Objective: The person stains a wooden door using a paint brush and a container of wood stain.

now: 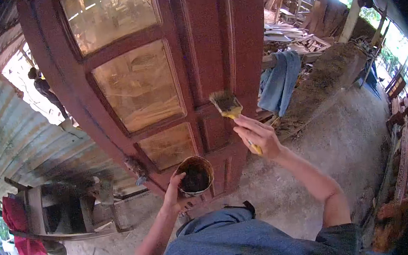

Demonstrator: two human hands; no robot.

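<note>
My right hand [259, 136] is closed round the yellow handle of a paintbrush [226, 103]. The brush's dark bristles point up and left, overlapping the door's right-hand panels in this view. Lower down, my left hand [175, 193] grips a paint can [196, 176] by its side, thumb over the rim. Dark residue coats the can's inside, and the fingertips are stained dark. In front of me stands a reddish-brown wooden door [206, 43] with glass panes [136, 85] on its left and raised panels on its right.
A blue cloth [280, 81] hangs at the right beside the door. Stacked wood scraps [298, 37] lie behind it. At the left are corrugated metal sheeting [23, 140] and a wooden chair-like frame [65, 212] with a red cloth [24, 226]. Another person [48, 91] is outside at the left.
</note>
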